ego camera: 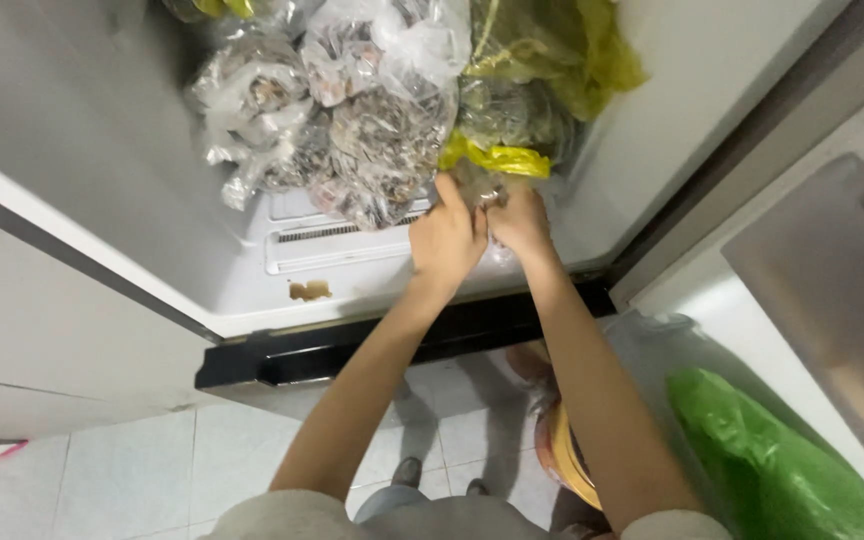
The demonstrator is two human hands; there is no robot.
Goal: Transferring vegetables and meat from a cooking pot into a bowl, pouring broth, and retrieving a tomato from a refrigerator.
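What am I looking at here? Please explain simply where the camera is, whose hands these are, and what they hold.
There is one picture, taken by a camera on a person's head, looking down. No machine is involved: the two bare arms belong to that person. The left hand and right hand meet on a small clear plastic bag inside an open freezer compartment. Behind it lie clear bags of frozen food and yellow bags. A brown stain marks the compartment floor. On the door shelf to the right lies a green bag. Below is a tiled floor.
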